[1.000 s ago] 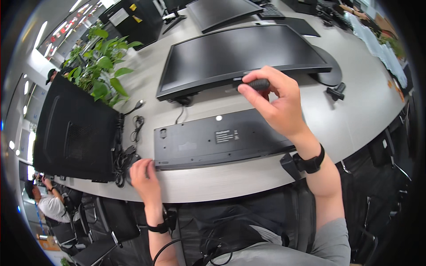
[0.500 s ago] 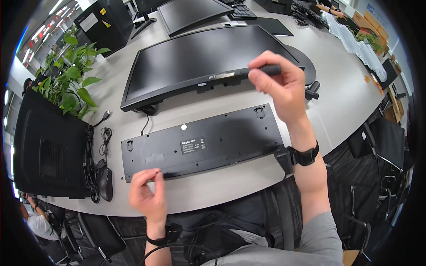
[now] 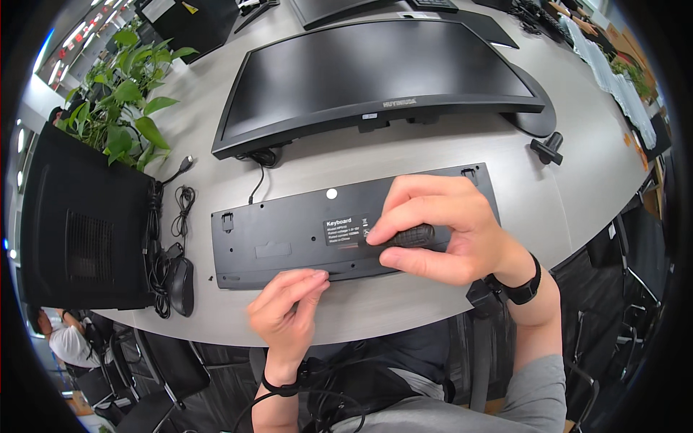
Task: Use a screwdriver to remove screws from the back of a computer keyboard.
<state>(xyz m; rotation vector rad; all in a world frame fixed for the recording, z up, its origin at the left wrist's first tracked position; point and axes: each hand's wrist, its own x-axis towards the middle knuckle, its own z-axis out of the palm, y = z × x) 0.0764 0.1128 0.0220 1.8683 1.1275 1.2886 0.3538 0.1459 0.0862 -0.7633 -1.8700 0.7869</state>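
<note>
A black keyboard [image 3: 285,229] lies upside down on the desk, its label, screw holes and two folded feet facing up. Over its right half, my right hand [image 3: 465,234] is closed round the ribbed black handle of a screwdriver [image 3: 413,236]. The tool points left across the label; its thin front end is blurred. At the keyboard's front edge my left hand [image 3: 285,310] pinches thumb and fingers together. Whatever sits between those fingertips is too small to make out. A tiny dark screw-like piece [image 3: 211,278] lies off the keyboard's left end.
Behind the keyboard a monitor [image 3: 382,72] lies tilted back on its stand. To the left are a black computer case [image 3: 86,224], a mouse [image 3: 180,289], coiled cables [image 3: 184,209] and a leafy plant [image 3: 126,94]. A small black bracket [image 3: 548,149] sits at right.
My right hand has come down from in front of the monitor to over the keyboard with the screwdriver. My left hand has shifted right along the front edge. The view has shifted too.
</note>
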